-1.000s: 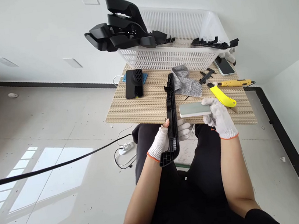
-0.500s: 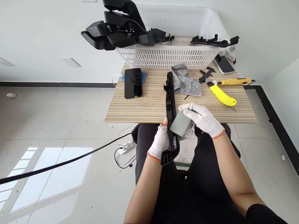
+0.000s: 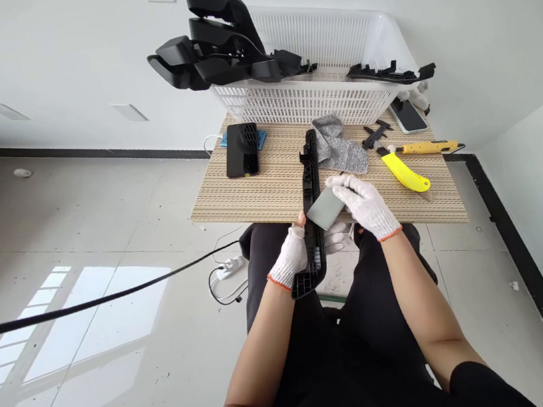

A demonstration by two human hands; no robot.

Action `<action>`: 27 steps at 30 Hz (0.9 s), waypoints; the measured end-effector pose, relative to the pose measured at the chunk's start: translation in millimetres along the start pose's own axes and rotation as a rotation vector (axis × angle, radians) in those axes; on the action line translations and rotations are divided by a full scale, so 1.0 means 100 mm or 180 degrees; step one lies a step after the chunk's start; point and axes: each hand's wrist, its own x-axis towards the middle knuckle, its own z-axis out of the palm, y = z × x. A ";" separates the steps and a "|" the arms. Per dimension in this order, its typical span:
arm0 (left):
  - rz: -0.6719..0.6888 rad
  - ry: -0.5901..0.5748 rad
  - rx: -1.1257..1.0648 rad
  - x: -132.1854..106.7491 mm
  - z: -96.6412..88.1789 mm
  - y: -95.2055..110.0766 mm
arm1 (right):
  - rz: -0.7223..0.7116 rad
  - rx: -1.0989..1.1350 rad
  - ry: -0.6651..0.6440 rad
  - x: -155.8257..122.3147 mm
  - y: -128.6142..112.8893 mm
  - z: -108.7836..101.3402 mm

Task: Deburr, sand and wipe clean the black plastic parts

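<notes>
My left hand (image 3: 292,256), in a white knit glove, is closed round the near end of a long black plastic trim part (image 3: 310,184). The part runs from my lap up across the striped wooden table (image 3: 260,191). My right hand (image 3: 362,203), also gloved, grips a flat grey-green block (image 3: 324,208) and presses it against the right side of the trim part near the table's front edge.
A white slatted basket (image 3: 307,101) with black plastic parts (image 3: 218,42) stands at the table's back. On the table lie a black phone (image 3: 242,150), a grey glove (image 3: 337,147), a yellow tool (image 3: 404,172), a yellow utility knife (image 3: 425,148) and another phone (image 3: 407,116). A black cable (image 3: 88,303) crosses the floor at left.
My right hand has brought the grey-green block from over the table leftward onto the trim part, then slid it slightly up along the part. My left hand has kept its hold.
</notes>
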 end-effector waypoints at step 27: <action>0.0351 -0.0016 0.0135 0.03 -0.05 -0.02 | 0.0018 -0.0338 -0.0187 -0.04 0.00 0.02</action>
